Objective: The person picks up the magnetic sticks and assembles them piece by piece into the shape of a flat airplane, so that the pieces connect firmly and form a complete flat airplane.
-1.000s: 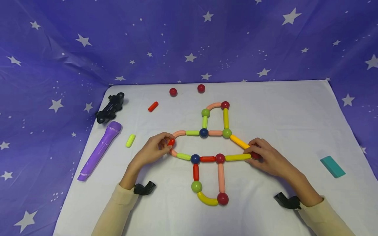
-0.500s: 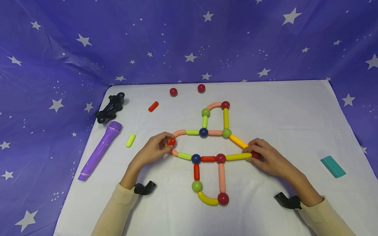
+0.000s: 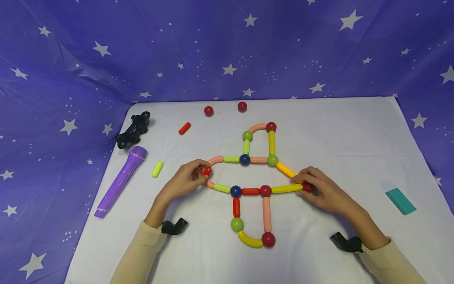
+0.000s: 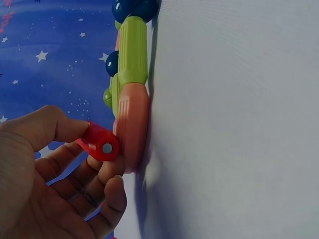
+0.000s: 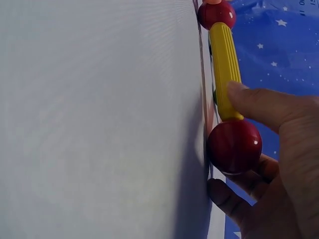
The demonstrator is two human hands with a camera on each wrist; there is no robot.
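Magnetic sticks and balls form a flat figure on the white table. At its left end, my left hand (image 3: 185, 178) pinches a short red magnetic stick (image 4: 99, 142), whose round metal end shows in the left wrist view. That stick lies against the curved pink sticks (image 4: 132, 124). At the right end, my right hand (image 3: 320, 191) pinches the yellow magnetic stick (image 5: 227, 69) with the thumb, beside a red ball (image 5: 235, 147). Its fingertips reach the orange stick (image 3: 286, 170). Blue balls (image 3: 235, 191) and green balls (image 3: 272, 160) join other sticks into two side loops.
Two loose red balls (image 3: 242, 106), a loose red stick (image 3: 185, 128) and a lime stick (image 3: 157, 169) lie behind and left. Further left are a purple tube (image 3: 122, 179) and a black knobbed object (image 3: 133, 130). A teal block (image 3: 400, 201) sits far right.
Both hands keep their places and their holds. The figure's lower half has shifted very slightly to the right.
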